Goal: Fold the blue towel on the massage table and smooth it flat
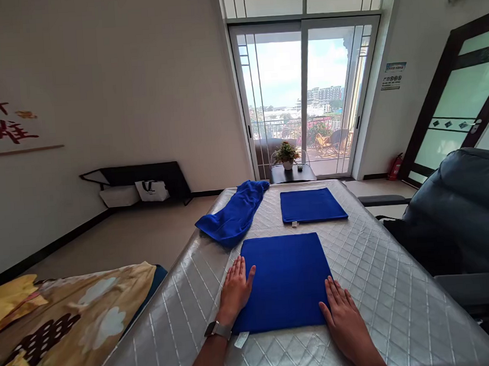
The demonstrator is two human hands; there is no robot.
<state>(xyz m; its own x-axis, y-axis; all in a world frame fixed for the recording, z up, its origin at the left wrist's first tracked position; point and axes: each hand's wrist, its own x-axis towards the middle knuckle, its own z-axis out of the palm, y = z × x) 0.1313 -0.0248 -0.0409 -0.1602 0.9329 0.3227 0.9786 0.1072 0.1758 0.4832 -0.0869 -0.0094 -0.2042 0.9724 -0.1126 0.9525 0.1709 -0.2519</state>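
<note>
A blue cloth (286,282) lies flat in a near-square on the quilted silver table cover (383,285), a white label (241,340) poking out at its front left corner. My left hand (237,287) rests flat on its left edge, fingers out; a watch is on that wrist. On the right edge lies my right hand (341,309), also flat, thumb spread from the fingers. Farther back is a second flat blue cloth (313,205) with a small white tag. A crumpled blue cloth (238,213) is heaped at the back left.
Left of the table is a bed with a patterned blanket (106,302). A dark armchair (465,213) stands close on the right. Beyond the far edge, a potted plant (287,154) sits on a small dark table before sliding glass doors (306,102).
</note>
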